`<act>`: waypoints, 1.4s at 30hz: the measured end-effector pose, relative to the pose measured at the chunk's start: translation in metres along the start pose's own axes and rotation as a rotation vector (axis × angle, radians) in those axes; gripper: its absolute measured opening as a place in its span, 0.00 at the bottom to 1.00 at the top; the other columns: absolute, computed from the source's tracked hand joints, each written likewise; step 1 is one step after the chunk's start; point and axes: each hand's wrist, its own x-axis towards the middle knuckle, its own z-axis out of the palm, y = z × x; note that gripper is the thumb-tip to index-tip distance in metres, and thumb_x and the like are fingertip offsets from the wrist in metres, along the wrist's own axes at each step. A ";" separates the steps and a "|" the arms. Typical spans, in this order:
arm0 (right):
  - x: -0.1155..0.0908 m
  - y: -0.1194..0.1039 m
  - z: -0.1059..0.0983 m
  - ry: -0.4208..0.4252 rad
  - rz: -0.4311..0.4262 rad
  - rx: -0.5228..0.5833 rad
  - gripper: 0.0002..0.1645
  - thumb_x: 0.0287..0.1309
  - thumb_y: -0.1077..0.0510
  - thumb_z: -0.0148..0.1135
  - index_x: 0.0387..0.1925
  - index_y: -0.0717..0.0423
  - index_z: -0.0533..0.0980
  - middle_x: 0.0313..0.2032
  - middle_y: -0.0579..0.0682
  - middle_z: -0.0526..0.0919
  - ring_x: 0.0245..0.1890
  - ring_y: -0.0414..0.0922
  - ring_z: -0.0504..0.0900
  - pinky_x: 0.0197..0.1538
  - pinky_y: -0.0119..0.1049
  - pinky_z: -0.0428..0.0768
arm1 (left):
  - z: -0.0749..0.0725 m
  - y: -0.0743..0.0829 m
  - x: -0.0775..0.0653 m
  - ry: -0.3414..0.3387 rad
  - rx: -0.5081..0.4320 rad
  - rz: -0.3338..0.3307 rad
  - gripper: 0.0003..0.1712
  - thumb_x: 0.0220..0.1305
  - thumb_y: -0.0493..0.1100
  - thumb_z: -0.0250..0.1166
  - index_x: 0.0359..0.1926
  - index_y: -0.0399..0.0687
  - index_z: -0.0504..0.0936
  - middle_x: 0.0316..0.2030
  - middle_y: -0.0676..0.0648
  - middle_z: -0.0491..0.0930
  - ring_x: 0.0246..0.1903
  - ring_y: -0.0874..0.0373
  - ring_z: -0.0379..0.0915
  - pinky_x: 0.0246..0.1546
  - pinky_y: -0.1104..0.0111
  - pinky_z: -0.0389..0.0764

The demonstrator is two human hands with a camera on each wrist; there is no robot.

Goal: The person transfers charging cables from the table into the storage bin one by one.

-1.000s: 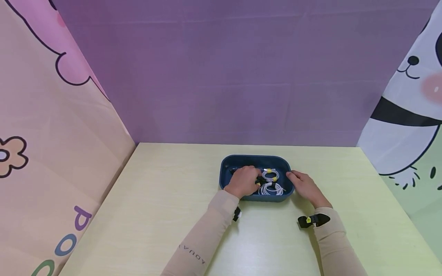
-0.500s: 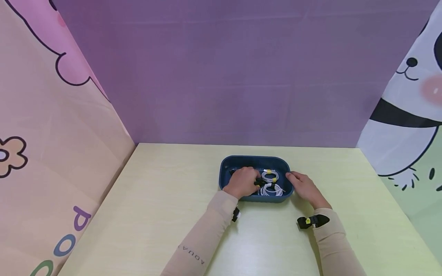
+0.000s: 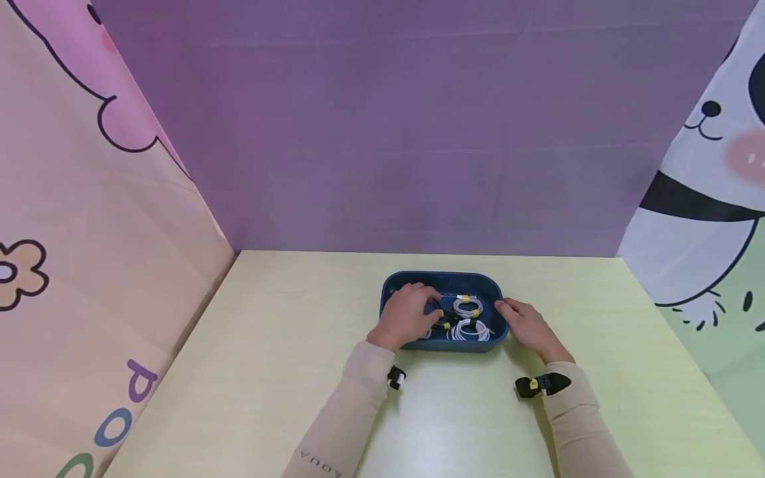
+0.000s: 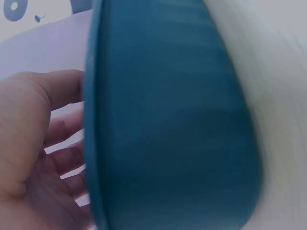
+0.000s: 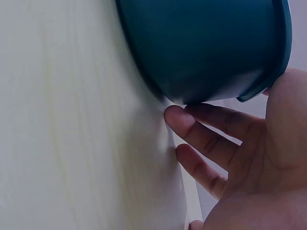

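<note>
A dark blue plastic tray (image 3: 466,346) sits on the table with coiled cables inside. Two white cable coils lie in its right half, one with yellow ties (image 3: 468,307) and one with a black tie (image 3: 471,330). Left of them is a black cable (image 3: 445,321) with a yellow tie. My left hand (image 3: 406,313) is over the tray's left part, thumb and index finger spread apart beside the black cable. In the left wrist view, the tray wall (image 4: 177,115) hides its fingertips. My right hand (image 3: 528,326) holds the right end, thumb at the rim, fingers (image 5: 211,143) against the outside below.
The tray stands on a pale wooden table (image 3: 287,358), towards its back edge. A purple backdrop (image 3: 382,133) rises behind, with printed cloth panels on the left (image 3: 107,252) and right (image 3: 705,245).
My left hand has drawn left and opened away from the black cable, uncovering more of it and a bit of white cable near the front. The right hand stays at the tray's end.
</note>
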 end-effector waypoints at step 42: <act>0.015 0.002 0.007 0.041 -0.028 -0.059 0.45 0.78 0.32 0.36 0.73 0.66 0.64 0.72 0.69 0.67 0.74 0.69 0.62 0.74 0.65 0.61 | -0.033 -0.090 -0.047 0.273 -0.071 -0.259 0.17 0.66 0.45 0.69 0.53 0.45 0.85 0.42 0.40 0.86 0.42 0.44 0.80 0.45 0.49 0.78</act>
